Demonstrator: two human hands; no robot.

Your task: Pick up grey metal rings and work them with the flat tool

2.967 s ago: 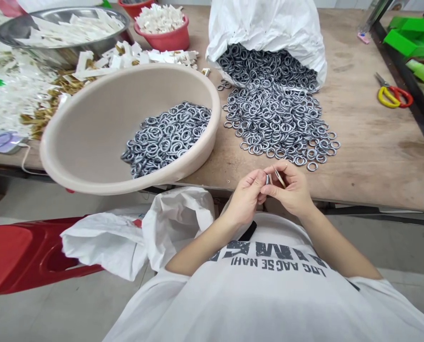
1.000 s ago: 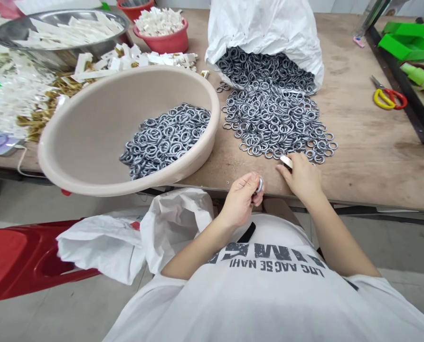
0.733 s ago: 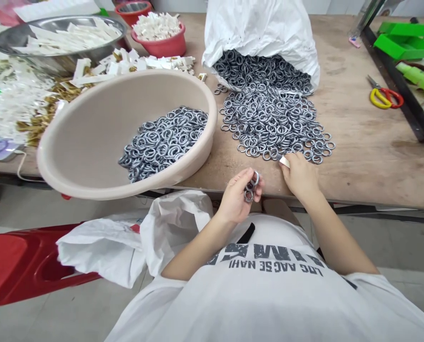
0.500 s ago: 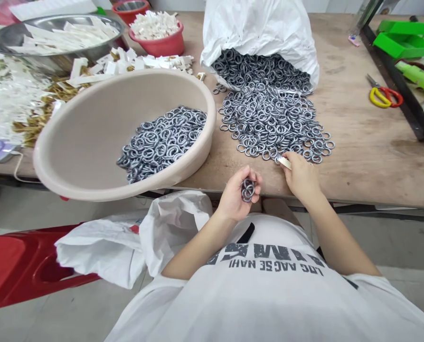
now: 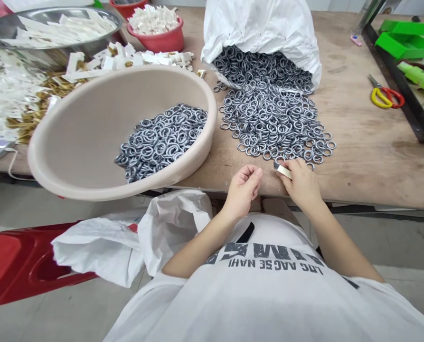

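Less open than a moment ago, the left hand [image 5: 241,192] has curled closed, contents hidden, while the right hand [image 5: 304,186] pinches a white-handled blade [image 5: 284,171] by the near edge of the spilled gray rings [image 5: 270,118].

**Basin [image 5: 80,137] left, ring pile [image 5: 272,118] centre, scissors [image 5: 387,97] right**

The basin sits on the worktop [image 5: 357,171], its near rim past the front edge, with rings [image 5: 164,142] in its right part. The ring pile spreads forward from the mouth of the sack [image 5: 259,23], which lies toward the back edge. The scissors lie just left of the rail [image 5: 397,85] near the right edge. Behind the basin stands a tub [image 5: 160,43]; left of that, toward the back left corner, a bowl [image 5: 51,56] holds strips [image 5: 67,31].
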